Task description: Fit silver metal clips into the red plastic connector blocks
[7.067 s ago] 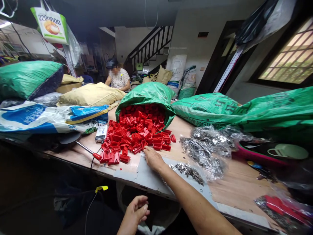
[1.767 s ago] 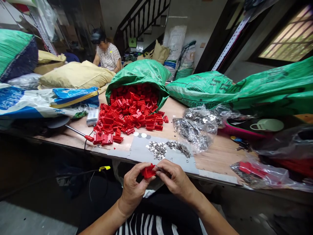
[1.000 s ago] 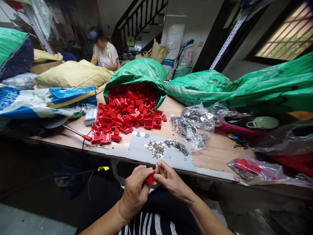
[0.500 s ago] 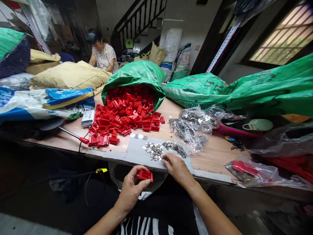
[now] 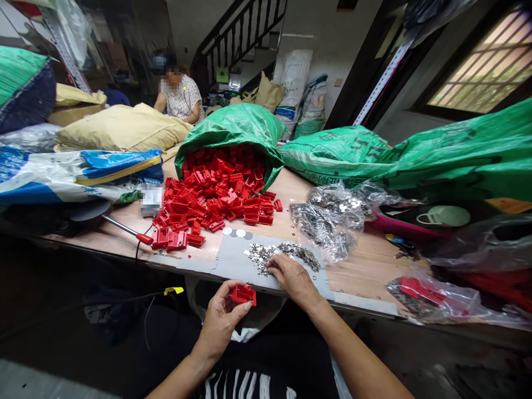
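Observation:
Between the thumb and fingers of my left hand (image 5: 220, 318) is a red plastic housing (image 5: 243, 295), held just off the table's front edge with its hollow side showing. My right hand (image 5: 293, 279) reaches over the grey mat (image 5: 233, 260), its fingertips pinched at the near edge of a pile of small shiny metal pieces (image 5: 260, 256). Whether a piece sits between those fingertips is too small to make out. A second, darker pile of metal pieces (image 5: 305, 256) lies beyond the right hand.
A green sack (image 5: 245, 124) spills many red housings (image 5: 216, 194) across the table. Clear bags of metal parts (image 5: 322, 230) lie right of the mat. A red-tipped metal rod (image 5: 127, 229) lies at left. Across the table sits another person (image 5: 180, 100).
My right hand has moved slightly left, into the near edge of the shiny pile. My left hand has turned the red housing a little. The whole view has shifted slightly.

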{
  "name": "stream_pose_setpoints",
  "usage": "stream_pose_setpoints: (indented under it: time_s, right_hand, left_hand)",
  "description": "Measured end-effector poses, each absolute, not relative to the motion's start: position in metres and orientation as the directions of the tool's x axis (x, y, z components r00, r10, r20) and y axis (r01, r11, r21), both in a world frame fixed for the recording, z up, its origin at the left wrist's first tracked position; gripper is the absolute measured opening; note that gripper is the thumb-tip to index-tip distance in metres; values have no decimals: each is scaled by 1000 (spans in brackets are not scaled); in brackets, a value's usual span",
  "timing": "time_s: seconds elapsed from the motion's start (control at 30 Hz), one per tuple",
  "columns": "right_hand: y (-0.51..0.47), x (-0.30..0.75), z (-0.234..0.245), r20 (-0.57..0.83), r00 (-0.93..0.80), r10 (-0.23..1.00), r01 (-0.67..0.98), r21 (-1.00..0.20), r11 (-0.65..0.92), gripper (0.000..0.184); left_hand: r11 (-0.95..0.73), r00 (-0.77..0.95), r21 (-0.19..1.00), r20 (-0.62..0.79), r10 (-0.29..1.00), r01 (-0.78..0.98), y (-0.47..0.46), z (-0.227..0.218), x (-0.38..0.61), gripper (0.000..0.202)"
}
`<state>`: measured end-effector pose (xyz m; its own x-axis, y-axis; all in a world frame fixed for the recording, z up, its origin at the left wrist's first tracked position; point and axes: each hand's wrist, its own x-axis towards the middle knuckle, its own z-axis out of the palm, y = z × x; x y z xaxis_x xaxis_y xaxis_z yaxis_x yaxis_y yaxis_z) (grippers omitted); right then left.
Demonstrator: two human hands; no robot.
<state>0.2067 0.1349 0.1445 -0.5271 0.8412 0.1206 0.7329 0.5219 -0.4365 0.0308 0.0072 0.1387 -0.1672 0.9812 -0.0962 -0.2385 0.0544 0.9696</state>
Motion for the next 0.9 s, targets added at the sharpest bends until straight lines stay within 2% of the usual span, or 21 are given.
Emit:
stream_pose_setpoints:
  time_s: [0.13, 0.37, 0.6, 0.7, 0.8, 0.9]
  right_hand:
    - [135, 206, 148, 106, -527, 843, 734, -444, 515, 7]
    - [135, 208, 148, 161, -513, 843, 708, -476, 522, 7]
    - [140, 209, 147, 172, -467, 867, 620, -636, 460, 6]
    - [138, 204, 153, 146, -413, 899, 510, -781, 361, 12]
    - [129, 194, 163, 1, -442, 897, 295, -944, 147, 25]
    - [117, 185, 169, -124, -540, 832, 162, -986, -41, 32]
  left_hand:
    - [55, -164, 966, -99, 981, -252, 8, 138, 31, 30]
    - [27, -190, 963, -79, 979, -267, 10, 138, 30, 33]
    - [-7, -250, 969, -56, 967, -246, 21, 145, 26, 45]
    - [-38, -255, 967, -28, 966, -252, 27, 148, 27, 46]
    - [-83, -267, 960, 9, 964, -267, 32, 150, 27, 39]
    - [-111, -254, 959, 43, 966, -260, 33, 152, 27, 36]
